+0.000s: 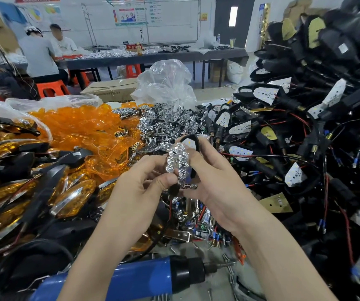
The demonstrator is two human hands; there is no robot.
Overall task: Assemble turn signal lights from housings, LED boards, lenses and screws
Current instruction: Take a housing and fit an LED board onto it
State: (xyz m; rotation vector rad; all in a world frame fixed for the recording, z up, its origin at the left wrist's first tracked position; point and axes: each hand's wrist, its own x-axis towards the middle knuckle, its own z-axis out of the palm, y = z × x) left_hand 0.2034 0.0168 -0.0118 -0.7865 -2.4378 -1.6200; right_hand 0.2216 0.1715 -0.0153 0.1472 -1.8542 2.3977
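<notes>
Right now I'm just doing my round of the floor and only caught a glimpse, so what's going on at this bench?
A person is fitting a chrome reflector into a black housing. The left hand pinches the reflector, and the right hand grips the housing, whose white LED board shows at the top. No orange lens is on it yet. The blue electric screwdriver lies unused in front. Piles of orange lenses and finished lights sit to the left, wired housings to the right.

A chrome faceted reflector (178, 162) stands upright against a black housing (193, 136) with a white LED board (189, 144) inside, both held up above the worktop (207, 257). Orange lenses (83, 124) lie heaped to the left, and wired housings (283, 131) are piled to the right.
</notes>
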